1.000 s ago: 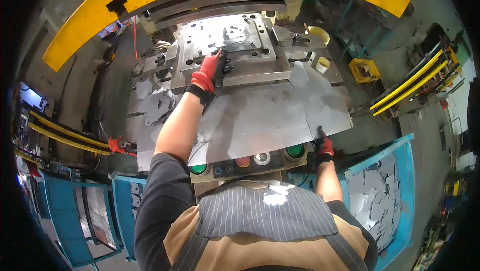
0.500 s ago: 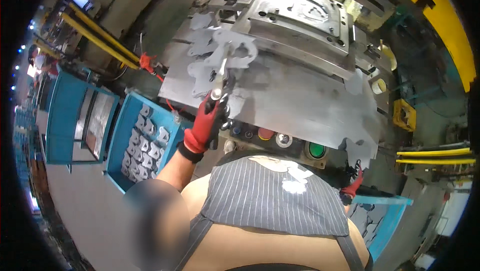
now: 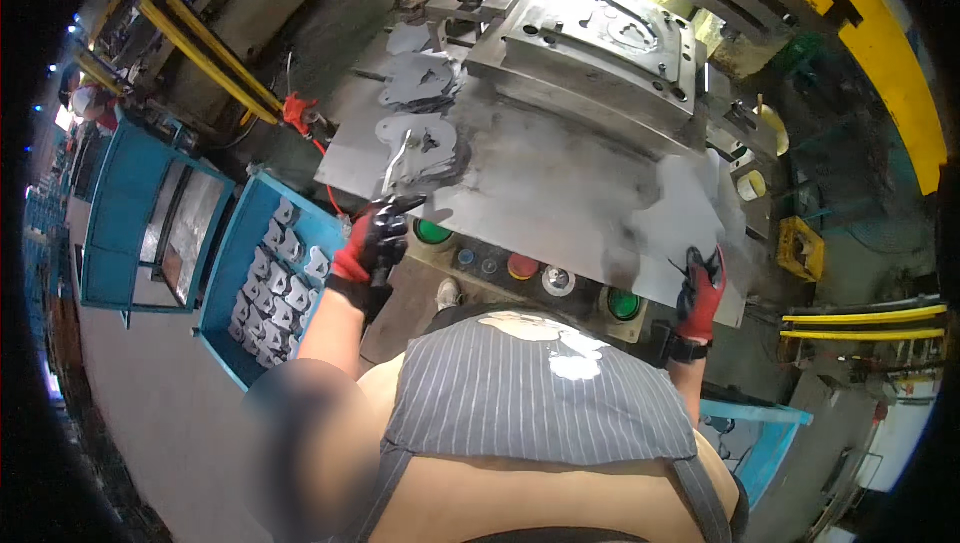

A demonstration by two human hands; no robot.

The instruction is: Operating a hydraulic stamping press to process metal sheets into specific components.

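My left hand, in a red and black glove, is closed around a thin, slightly bent metal rod tool. Its tip rests over a stack of flat grey cut-out metal plates at the table's left. Behind this stack lies a second pile of similar plates. My right hand, gloved likewise, grips the near edge of a flat grey metal plate at the table's right. Motion blurs this plate, so its outline is unclear.
A steel die block stands at the back of the metal table. Along the front edge runs a panel with green buttons and a red button. Blue bins hold metal parts: one left, another lower right.
My left hand has drawn back toward me, and the plate that hung near its tool now lies on the stack. My right hand has risen over the table with its plate.
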